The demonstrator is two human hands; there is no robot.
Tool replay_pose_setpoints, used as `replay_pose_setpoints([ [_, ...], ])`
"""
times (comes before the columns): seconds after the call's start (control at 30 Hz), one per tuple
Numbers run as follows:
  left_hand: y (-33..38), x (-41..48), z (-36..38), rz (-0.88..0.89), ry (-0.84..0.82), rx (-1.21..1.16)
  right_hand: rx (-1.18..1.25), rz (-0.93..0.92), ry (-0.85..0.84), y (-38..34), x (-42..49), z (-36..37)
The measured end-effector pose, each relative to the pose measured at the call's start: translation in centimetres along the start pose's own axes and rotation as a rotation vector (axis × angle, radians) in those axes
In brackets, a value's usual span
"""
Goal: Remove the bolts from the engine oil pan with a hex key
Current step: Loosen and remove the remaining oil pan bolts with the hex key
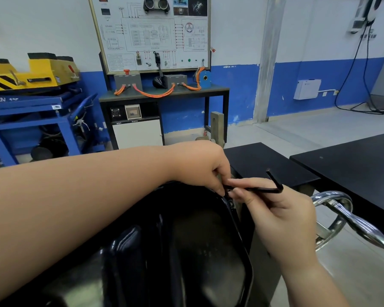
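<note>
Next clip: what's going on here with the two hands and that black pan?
A person is working at the far rim of the black oil pan with an L-shaped hex key. The right hand pinches the key's long arm, while the left hand pinches its tip down at the pan's flange. The fingers hide any bolt there, so whether the key is seated cannot be told.

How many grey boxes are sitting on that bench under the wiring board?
2: one grey box at the bench's left end, the other right of its centre. None looks hidden.
</note>
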State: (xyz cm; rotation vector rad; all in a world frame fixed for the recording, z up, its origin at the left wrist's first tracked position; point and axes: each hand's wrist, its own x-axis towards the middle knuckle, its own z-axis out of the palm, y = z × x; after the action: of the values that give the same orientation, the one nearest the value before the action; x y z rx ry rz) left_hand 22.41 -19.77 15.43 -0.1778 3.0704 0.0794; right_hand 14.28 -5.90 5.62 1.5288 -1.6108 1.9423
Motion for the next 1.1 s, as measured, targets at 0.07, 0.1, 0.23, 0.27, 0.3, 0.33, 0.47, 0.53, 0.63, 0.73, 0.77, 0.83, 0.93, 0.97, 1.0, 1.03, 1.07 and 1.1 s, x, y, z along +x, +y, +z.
replay_pose_setpoints([
  [0.07, 0.0, 0.0, 0.0, 0.005, 0.004, 0.006, 0.044, -0.001, 0.069, 0.3, -0.1, 0.4],
  [0.1, 0.0, -0.1, 0.0, 0.003, 0.008, 0.002, 0.060, 0.005, 0.098, 0.5, -0.1, 0.6],
  [0.23, 0.2, 0.1, 0.0, -0.012, 0.021, -0.023, 0.088, 0.043, 0.167, 0.7, -0.3, 1.5],
  [0.27, 0.4, 0.1, 0.1, -0.015, 0.021, -0.032, 0.091, 0.049, 0.182, 0.8, -0.3, 1.7],
  [0.3, 0.5, 0.1, 0.0, -0.011, 0.022, -0.031, 0.096, 0.052, 0.191, 0.7, -0.3, 1.9],
  [0.33, 0.7, 0.1, 0.0, -0.007, 0.022, -0.026, 0.097, 0.049, 0.190, 0.6, -0.2, 1.9],
  [0.47, 0.8, 0.0, -0.3, 0.007, 0.003, 0.001, 0.056, 0.076, 0.083, 0.0, 0.2, 1.1],
  [0.53, 0.7, 0.1, -0.1, 0.003, 0.010, -0.003, 0.086, 0.098, -0.054, -0.1, 0.2, 0.0],
  [0.63, 0.6, 0.2, 0.0, 0.000, 0.018, -0.006, 0.144, 0.096, -0.238, -0.5, 0.3, -1.5],
  [0.73, 0.5, 0.2, 0.0, 0.012, 0.014, 0.000, 0.083, 0.038, -0.245, -0.5, 0.6, -1.7],
  [0.77, 0.5, 0.2, 0.0, 0.008, 0.013, -0.007, 0.082, 0.028, -0.223, -0.5, 0.8, -1.6],
  [0.83, 0.6, 0.1, -0.2, -0.016, 0.001, -0.001, 0.087, 0.007, -0.163, -0.3, 0.9, -1.2],
  [0.93, 0.5, -0.8, -1.3, -0.102, -0.004, 0.030, 0.063, -0.022, -0.051, 0.1, 0.8, -0.7],
  [0.97, 0.5, -1.4, -2.1, -0.142, 0.028, 0.019, 0.065, -0.010, -0.021, 0.1, 0.7, -0.5],
  [1.0, 0.5, -2.0, -3.2, -0.185, 0.082, 0.014, 0.055, -0.003, 0.000, 0.1, 0.7, -0.3],
  [1.03, 0.6, -2.8, -4.3, -0.219, 0.135, 0.010, 0.028, -0.011, 0.009, 0.2, 0.7, -0.2],
  [1.07, 0.8, -3.6, -5.4, -0.248, 0.192, 0.000, -0.009, -0.026, 0.015, 0.1, 0.6, 0.0],
  [1.1, 1.4, -4.6, -6.2, -0.265, 0.235, 0.012, -0.027, -0.035, 0.022, 0.1, 0.6, 0.1],
])
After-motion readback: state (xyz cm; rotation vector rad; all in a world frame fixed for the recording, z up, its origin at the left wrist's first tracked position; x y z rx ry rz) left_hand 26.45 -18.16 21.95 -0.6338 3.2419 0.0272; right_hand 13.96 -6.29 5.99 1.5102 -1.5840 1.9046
